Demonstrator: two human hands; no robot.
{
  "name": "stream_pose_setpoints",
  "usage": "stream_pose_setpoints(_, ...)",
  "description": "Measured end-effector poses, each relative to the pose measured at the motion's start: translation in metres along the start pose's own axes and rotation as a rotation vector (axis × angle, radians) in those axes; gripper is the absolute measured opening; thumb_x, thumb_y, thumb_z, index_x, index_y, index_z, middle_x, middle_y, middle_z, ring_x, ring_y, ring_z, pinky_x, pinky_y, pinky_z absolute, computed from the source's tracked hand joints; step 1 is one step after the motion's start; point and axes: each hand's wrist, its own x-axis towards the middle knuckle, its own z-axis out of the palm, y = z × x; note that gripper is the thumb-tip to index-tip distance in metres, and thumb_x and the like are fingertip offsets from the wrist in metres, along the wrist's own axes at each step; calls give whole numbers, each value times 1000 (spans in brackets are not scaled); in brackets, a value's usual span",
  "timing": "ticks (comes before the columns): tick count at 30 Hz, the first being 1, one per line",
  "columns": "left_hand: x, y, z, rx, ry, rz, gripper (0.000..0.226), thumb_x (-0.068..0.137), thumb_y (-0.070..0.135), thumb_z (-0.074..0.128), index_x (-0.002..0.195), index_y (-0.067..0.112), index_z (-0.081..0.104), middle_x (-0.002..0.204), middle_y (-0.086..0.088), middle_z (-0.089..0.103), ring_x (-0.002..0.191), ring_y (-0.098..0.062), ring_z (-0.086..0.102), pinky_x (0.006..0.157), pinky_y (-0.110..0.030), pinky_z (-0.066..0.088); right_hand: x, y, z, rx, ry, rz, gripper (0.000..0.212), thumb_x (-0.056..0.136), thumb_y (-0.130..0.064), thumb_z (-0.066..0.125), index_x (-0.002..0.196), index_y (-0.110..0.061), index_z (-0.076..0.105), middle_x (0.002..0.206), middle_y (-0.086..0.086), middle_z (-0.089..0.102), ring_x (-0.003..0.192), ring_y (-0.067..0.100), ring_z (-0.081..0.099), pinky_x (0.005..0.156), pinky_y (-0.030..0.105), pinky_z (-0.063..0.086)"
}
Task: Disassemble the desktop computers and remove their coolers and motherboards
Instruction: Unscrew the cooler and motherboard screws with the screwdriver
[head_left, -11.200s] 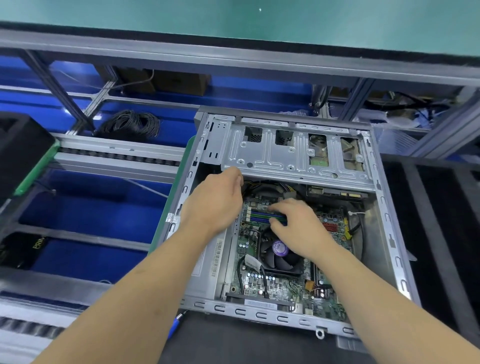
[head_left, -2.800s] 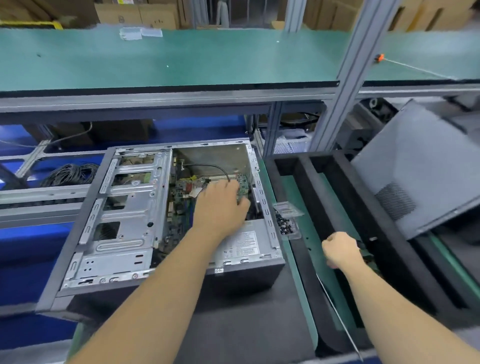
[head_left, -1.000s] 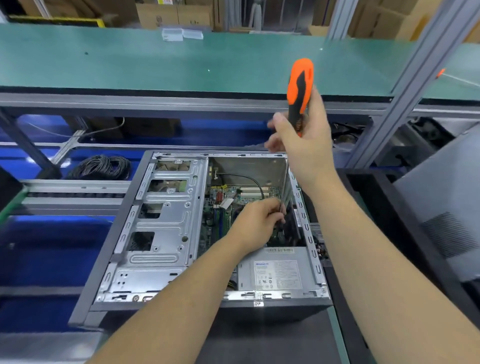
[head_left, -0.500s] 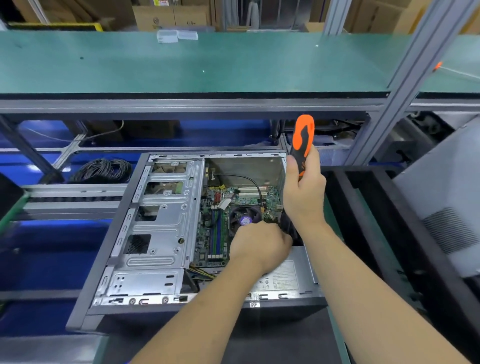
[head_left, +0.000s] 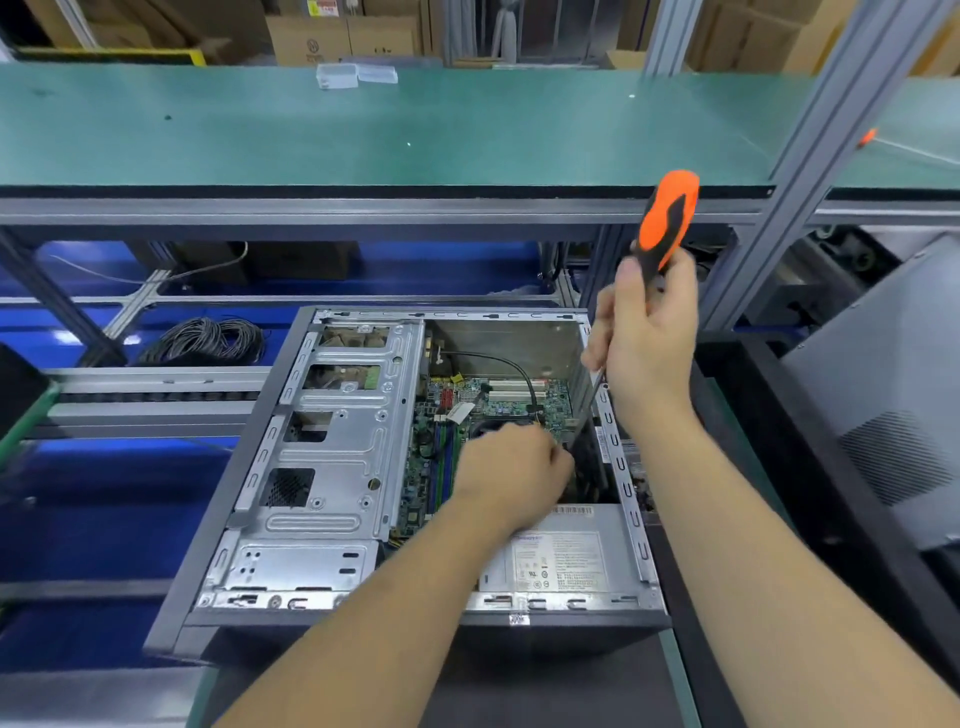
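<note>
Open grey sheet-metal computer case (head_left: 332, 467) lies flat on dark table (head_left: 545, 686); green motherboard (head_left: 524, 400) inside, stamped perforated drive cage at left. Right hand (head_left: 644, 338) fingers curled round orange-black screwdriver (head_left: 667, 221), thin steel shaft angled down into case. Left hand (head_left: 511, 475) fingers bent over cooler area beside shaft tip; whether pinching anything cannot be told.

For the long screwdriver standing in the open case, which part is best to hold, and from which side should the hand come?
Hold the orange-and-black handle, as the right hand does, coming from the right of the computer case. The screwdriver stands nearly upright, its thin shaft running down inside the case wall, so only the thick handle offers a firm hold. The left hand is at the shaft's lower end.
</note>
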Motion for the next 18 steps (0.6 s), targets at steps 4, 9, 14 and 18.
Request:
stream_pose_setpoints(4, 10, -45, -30, 168, 209, 16, 24, 94, 33, 43, 73, 20, 45, 74, 4, 60, 71, -21, 58, 55, -28, 33, 21, -58, 20, 128, -67, -108, 8, 104, -25, 47, 96, -23, 48, 62, 5, 38, 40, 14, 28, 41, 16, 25)
stream_pose_setpoints(9, 2, -108, -48, 418, 138, -145, 38, 95, 39, 42, 125, 21, 55, 122, -4, 59, 116, -28, 50, 93, -44, 42, 44, -75, 25, -659, -127, -318, 16, 92, -27, 58, 83, -14, 59, 67, -8, 48, 65, 16, 44, 59, 28, 31)
stream_pose_setpoints(14, -7, -133, -48, 281, 36, -302, 70, 89, 70, 34, 151, 36, 31, 159, -6, 30, 146, -31, 26, 115, -53, 28, 13, -4, -10, -1334, -316, 75, 17, 95, -29, 58, 94, -12, 62, 86, 14, 60, 76, 31, 53, 68, 33, 40)
stream_pose_setpoints(18, -8, -145, -58, 248, -37, -438, 101, 65, 99, 19, 152, 48, 20, 165, -2, 16, 151, -33, 12, 117, -64, 2, -15, 39, -43, -1464, -364, 350, 34, 97, -39, 56, 103, -5, 61, 83, 8, 62, 73, 30, 55, 66, 33, 43)
